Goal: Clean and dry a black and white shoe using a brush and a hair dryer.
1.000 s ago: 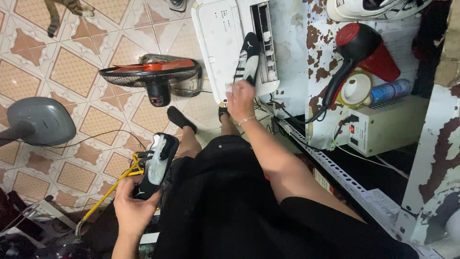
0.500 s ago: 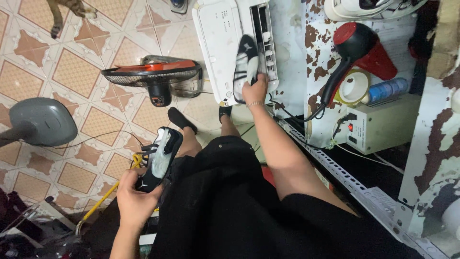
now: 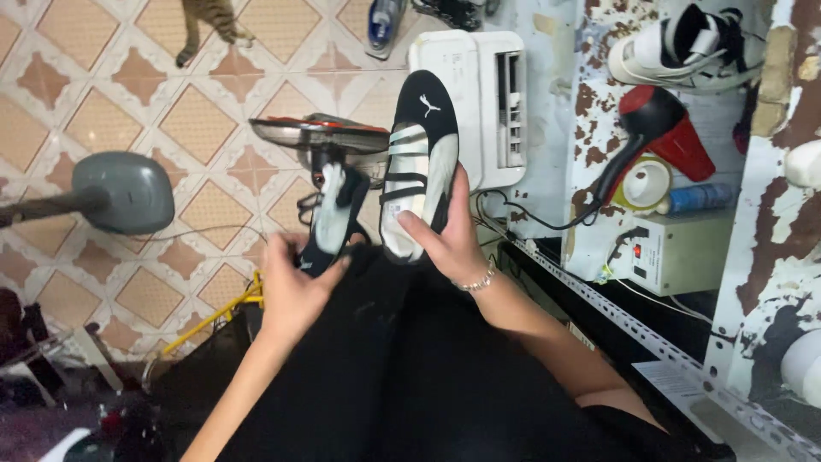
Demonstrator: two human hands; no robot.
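My right hand [image 3: 445, 235] grips a black and white flat shoe [image 3: 421, 154] by its heel end, the toe pointing away from me. A matching black and white shoe [image 3: 332, 218] is in my left hand [image 3: 295, 282], held by its heel. The two shoes are side by side above my lap, which is covered in black cloth [image 3: 402, 368]. A bracelet sits on my right wrist.
A small floor fan [image 3: 321, 137] lies on the tiled floor behind the shoes. A white box appliance [image 3: 475, 94] stands beyond. A red and black hair dryer [image 3: 654, 133], tape roll, white power unit [image 3: 680, 252] and another shoe [image 3: 684, 43] are at right. A grey lamp base [image 3: 124, 192] is left; a cat [image 3: 209, 21] is at top.
My right hand picked the shoe up from near the white appliance and drew it back. My left hand raised its shoe to meet it over my lap.
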